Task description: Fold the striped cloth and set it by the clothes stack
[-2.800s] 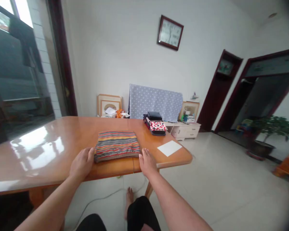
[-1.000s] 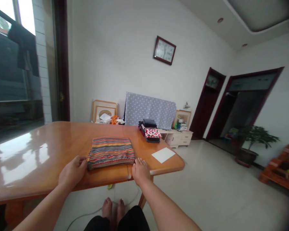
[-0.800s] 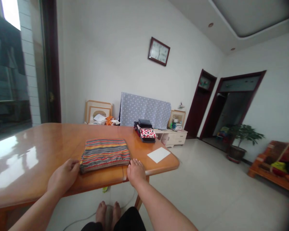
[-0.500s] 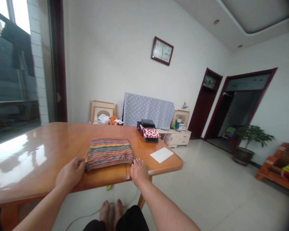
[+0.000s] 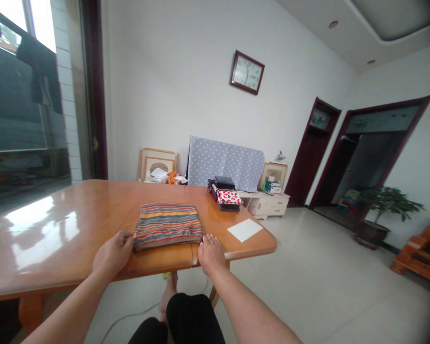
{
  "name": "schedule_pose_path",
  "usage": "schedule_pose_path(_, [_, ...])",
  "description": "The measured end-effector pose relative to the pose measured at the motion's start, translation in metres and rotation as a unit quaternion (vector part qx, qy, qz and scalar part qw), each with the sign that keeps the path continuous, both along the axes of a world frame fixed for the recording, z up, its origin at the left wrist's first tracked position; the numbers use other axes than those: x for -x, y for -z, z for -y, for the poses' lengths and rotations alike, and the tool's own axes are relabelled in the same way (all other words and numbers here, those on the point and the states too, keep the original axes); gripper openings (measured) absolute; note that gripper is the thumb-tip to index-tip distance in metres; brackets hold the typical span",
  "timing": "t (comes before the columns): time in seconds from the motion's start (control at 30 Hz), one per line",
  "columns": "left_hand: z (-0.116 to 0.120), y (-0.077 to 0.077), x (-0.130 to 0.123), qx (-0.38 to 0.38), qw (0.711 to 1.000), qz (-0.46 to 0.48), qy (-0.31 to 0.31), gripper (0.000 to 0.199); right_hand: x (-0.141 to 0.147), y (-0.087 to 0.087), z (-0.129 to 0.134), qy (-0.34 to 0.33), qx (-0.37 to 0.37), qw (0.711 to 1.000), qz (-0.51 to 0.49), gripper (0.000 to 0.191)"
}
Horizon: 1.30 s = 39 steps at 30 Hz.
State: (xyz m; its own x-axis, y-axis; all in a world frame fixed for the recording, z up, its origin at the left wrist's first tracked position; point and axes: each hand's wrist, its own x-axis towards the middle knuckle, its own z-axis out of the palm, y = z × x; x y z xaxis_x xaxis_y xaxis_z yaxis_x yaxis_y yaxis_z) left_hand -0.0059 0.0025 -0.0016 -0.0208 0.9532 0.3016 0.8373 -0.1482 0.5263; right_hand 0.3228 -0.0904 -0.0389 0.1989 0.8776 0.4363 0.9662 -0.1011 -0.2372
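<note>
A folded striped cloth (image 5: 169, 224), in grey, red and yellow, lies flat near the front edge of the wooden table (image 5: 93, 205). At its near left corner my left hand (image 5: 114, 253) is closed, thumb and fingers pinching the cloth's edge. My right hand (image 5: 211, 253) is at the near right corner, its fingers closed together at the cloth's edge and resting on the table. Beyond the cloth, to the right, stands a stack of folded clothes (image 5: 228, 196), with a red, white and black patterned piece in it.
A white sheet of paper (image 5: 244, 230) lies near the table's right end. Behind the table are a cloth-covered object (image 5: 225, 162), framed pictures (image 5: 157, 165) and a low white cabinet (image 5: 270, 206). A potted plant (image 5: 374, 231) stands on the floor at right.
The view has shifted slightly, so the scene sits a little further right. One foot is now hidden behind the legs. Both hands remain at the cloth's near corners.
</note>
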Motion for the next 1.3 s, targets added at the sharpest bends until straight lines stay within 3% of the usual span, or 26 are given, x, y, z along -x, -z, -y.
schedule_pose_path(0.73, [-0.004, -0.001, 0.002, 0.034, 0.999, -0.035, 0.006, 0.048, 0.0, -0.003, 0.0, -0.002, -0.01, 1.0, -0.007, 0.045])
schedule_pose_path(1.0, [-0.018, 0.008, 0.005, 0.038, 0.997, -0.056, -0.02, 0.047, -0.001, -0.006, 0.002, -0.008, -0.012, 1.0, -0.004, 0.042])
schedule_pose_path(1.3, [-0.024, 0.015, 0.01, 0.028, 0.998, -0.056, -0.007, 0.046, 0.001, -0.002, -0.002, -0.001, -0.016, 1.0, -0.01, 0.041])
